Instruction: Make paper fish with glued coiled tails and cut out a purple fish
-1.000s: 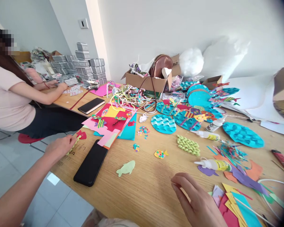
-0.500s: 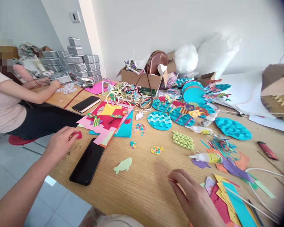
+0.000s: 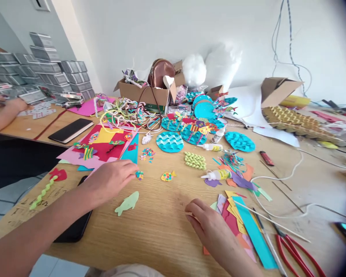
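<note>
My left hand [image 3: 111,181] reaches over the black phone [image 3: 75,227]. Its fingers are slightly apart, tips beside a small blue dotted paper piece [image 3: 139,175], with nothing visible between them. My right hand [image 3: 209,223] is low over the table, thumb and forefinger tips together in a pinch; anything between them is too small to make out. Between the hands lie a pale green paper fish [image 3: 127,202] and a yellow dotted fish [image 3: 167,176]. A red paper fish [image 3: 59,174] lies at the left by a green braided strip [image 3: 43,194].
Coloured paper sheets [image 3: 109,148] lie behind my left hand. Glue bottles [image 3: 219,174], blue ovals [image 3: 169,142] and a green braided piece [image 3: 195,160] stand or lie further back. Paper strips [image 3: 252,231] and red-handled pliers [image 3: 298,254] lie right. Another person's hand [image 3: 15,105] is far left.
The view has swung right. My left hand has left the red piece on the table and moved right to the small dotted piece. My right hand keeps its curled pose.
</note>
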Demonstrator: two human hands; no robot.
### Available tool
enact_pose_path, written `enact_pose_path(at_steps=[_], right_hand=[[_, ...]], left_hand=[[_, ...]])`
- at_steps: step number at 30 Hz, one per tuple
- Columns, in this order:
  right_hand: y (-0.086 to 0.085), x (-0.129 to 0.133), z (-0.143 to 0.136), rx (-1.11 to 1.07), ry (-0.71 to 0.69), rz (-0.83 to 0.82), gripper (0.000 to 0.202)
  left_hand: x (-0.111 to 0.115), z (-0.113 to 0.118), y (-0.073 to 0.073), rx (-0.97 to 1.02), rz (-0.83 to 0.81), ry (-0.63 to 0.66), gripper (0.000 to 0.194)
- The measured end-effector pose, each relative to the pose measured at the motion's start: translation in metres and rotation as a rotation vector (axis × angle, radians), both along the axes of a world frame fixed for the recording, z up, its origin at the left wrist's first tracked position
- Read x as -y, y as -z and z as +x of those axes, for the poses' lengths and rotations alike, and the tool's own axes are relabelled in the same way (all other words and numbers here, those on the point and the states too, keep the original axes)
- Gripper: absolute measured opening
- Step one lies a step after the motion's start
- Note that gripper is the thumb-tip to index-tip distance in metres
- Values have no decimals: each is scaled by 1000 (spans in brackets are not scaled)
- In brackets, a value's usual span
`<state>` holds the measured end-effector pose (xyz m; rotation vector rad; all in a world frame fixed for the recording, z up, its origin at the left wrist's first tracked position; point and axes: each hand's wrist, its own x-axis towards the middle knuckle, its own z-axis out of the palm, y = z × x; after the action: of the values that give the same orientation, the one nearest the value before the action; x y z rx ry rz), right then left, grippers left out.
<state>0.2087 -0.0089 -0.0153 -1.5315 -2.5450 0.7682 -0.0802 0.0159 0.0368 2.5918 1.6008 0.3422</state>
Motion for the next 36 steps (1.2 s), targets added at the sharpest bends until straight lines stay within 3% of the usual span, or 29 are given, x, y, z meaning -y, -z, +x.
enact_pose_path(at_steps=[4,10,14,20,24,27,30,31,34,36], right_hand=[[-4,-2,1,28,20,-29,17],[-11,-4,6,67,77,-43,18],[-10,0,13,98,117,-88,18],[-3,1,21,49,147,-78,19],[1,-1,24,-63,196,-49,19],[6,-6,20,-320,360,-75,12],[12,-13,11,-720,580,-378,21],[13,-15,7,-846,617,-498,27],[14,-17,-5,-1137,659,-727,34],[14,-17,-11,-1239,633,-813,36]], left_hand=[[-33,41,6,-137,-199,110,18],[-82,87,37,-158,-334,130,31],[-93,97,54,-166,-375,138,27],[-97,94,67,-134,-385,147,12],[-94,96,65,-89,-393,124,12],[-80,102,53,-40,-364,136,14],[-55,109,39,12,-260,224,18],[-46,110,37,33,-132,293,18],[-24,113,39,69,167,443,19],[-15,113,46,110,285,448,20]])
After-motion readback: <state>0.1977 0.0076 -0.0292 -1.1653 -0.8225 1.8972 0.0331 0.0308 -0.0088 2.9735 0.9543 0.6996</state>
